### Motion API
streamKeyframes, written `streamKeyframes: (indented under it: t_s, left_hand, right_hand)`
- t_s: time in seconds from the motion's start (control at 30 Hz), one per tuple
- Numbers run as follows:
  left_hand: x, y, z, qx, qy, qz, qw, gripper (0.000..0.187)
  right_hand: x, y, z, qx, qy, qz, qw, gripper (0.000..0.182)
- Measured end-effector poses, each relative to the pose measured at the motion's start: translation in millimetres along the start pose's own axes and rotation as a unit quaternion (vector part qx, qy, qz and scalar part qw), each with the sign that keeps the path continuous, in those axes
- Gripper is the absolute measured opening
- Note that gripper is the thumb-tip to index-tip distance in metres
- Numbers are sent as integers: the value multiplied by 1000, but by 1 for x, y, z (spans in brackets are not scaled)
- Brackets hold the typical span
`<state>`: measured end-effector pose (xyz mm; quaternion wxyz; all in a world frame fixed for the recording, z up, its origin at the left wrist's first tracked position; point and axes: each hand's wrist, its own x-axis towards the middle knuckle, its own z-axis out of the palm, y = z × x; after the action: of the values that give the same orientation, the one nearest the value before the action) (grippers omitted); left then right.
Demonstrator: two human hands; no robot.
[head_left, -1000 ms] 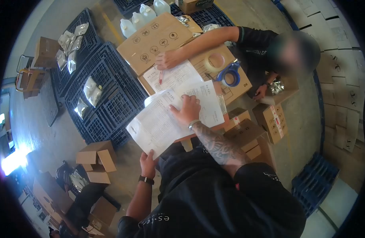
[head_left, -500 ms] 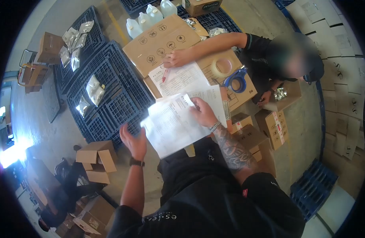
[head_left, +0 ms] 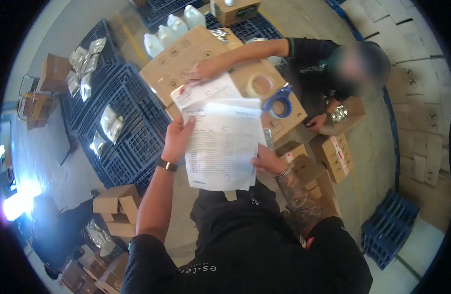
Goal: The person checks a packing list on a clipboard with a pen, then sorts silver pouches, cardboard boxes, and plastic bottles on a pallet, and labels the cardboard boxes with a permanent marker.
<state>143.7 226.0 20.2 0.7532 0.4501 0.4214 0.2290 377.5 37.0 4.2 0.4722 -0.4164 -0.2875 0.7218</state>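
Note:
Printed sheets of paper (head_left: pixel 220 152) are held up in front of my body, with a table of text on the top one. My left hand (head_left: pixel 177 138) pinches their upper left edge. Lower down on the right side, my right hand (head_left: pixel 268 160) grips the other edge. Behind them, another printed page (head_left: pixel 208 92) lies on a cardboard box (head_left: pixel 174 63), under a co-worker's hand (head_left: pixel 208 69). A roll of clear tape (head_left: pixel 261 85) and a blue tape dispenser (head_left: pixel 278 104) rest on the box beside the papers.
Blue plastic pallets (head_left: pixel 142 132) with silver pouches (head_left: pixel 111 123) lie to the left. White jugs (head_left: pixel 174 27) stand behind the box. An open carton (head_left: pixel 118 208) is at lower left, a taped carton (head_left: pixel 332 156) at right. A second person (head_left: pixel 56 228) bends at far left.
My left hand has come in and closed on the papers, which are now upright and facing me. My right hand has moved down along their right edge.

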Motion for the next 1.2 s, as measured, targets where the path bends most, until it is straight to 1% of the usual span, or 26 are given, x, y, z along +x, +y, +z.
streamKeyframes:
  t_s: [0.03, 0.07, 0.1, 0.13, 0.17, 0.2, 0.23, 0.27, 0.3, 0.33, 0.37, 0.43, 0.47, 0.53, 0.57, 0.63, 0.67, 0.73, 0.77, 0.83, 0.9, 0.97, 1.1, 1.17, 1.2]
  left_hand:
    - [5, -12, 6, -30, 47, 20, 998, 25]
    - [8, -21, 8, -8, 27, -18, 999, 30]
    - [12, -31, 15, -8, 19, -21, 1000, 30]
    - [18, -37, 21, 102, 9, 28, 994, 32]
    - [21, -45, 27, 213, 3, 80, 974, 33]
    - [27, -51, 31, 377, 4, 146, 915, 52]
    - [26, -54, 38, 378, 8, 144, 915, 52]
    - [26, -54, 46, 511, 0, 162, 844, 67]
    - [26, -55, 52, 632, -10, 176, 754, 83]
    - [26, -57, 56, 653, 2, 171, 738, 102]
    - [19, -60, 49, 661, 2, 169, 731, 102]
    - [15, -46, 53, 697, -32, 115, 707, 97]
    - [15, -45, 55, 699, -32, 114, 706, 97]
    - [14, -45, 60, 718, -30, 64, 693, 90]
    - [13, -48, 63, 719, -29, 66, 692, 90]
    - [6, -56, 68, 702, -14, 45, 711, 87]
    - [3, -60, 71, 703, -15, 46, 710, 87]
    - [-2, -65, 78, 679, 25, 71, 730, 86]
    - [-4, -67, 81, 679, 22, 74, 730, 86]
    - [-7, -67, 88, 670, 45, 53, 739, 87]
    - [-7, -64, 96, 681, 53, 61, 728, 88]
    - [-6, -61, 105, 679, 36, 0, 733, 86]
    - [-9, -57, 115, 684, 22, 4, 729, 84]
    - [-11, -55, 115, 732, 7, 4, 682, 86]
    - [-11, -56, 112, 734, 5, 1, 680, 86]
  right_hand:
    - [-6, 11, -2, -1, 11, -3, 1000, 63]
    - [-10, 27, -9, -81, 116, 23, 990, 56]
    - [-15, 36, -14, -158, 217, 51, 962, 50]
    - [-26, 9, -5, -102, 295, 23, 950, 40]
    - [-46, 22, -31, -31, 306, 32, 951, 37]
    - [-66, 0, -34, 6, 337, 45, 940, 37]
    - [-89, -1, -53, -10, 340, 36, 940, 37]
    - [-109, -6, -67, -63, 353, 32, 933, 35]
    - [-123, -22, -67, -89, 381, 27, 920, 33]
    - [-136, -21, -78, -122, 385, 20, 915, 32]
    - [-147, -4, -84, -112, 382, 17, 917, 32]
    - [-158, -11, -87, -79, 390, 14, 917, 33]
    - [-160, -7, -93, -74, 385, 16, 920, 33]
    - [-156, 4, -100, -88, 394, 14, 915, 31]
    - [-155, 9, -103, -101, 403, 13, 909, 30]
    - [-147, 6, -96, -76, 403, -7, 912, 30]
    - [-145, 4, -95, -51, 404, -25, 913, 30]
    - [-147, 4, -98, -22, 400, -18, 916, 31]
    - [-149, 3, -101, 4, 393, -12, 919, 32]
    - [-146, -1, -107, 22, 416, -13, 909, 32]
    - [-139, 0, -114, 41, 435, -14, 899, 33]
    - [-133, 4, -121, 128, 431, -28, 893, 34]
    - [-126, 11, -118, 162, 417, -52, 893, 34]
    - [-123, 16, -115, 115, 434, -64, 891, 34]
    - [-123, 18, -113, 118, 434, -61, 891, 34]
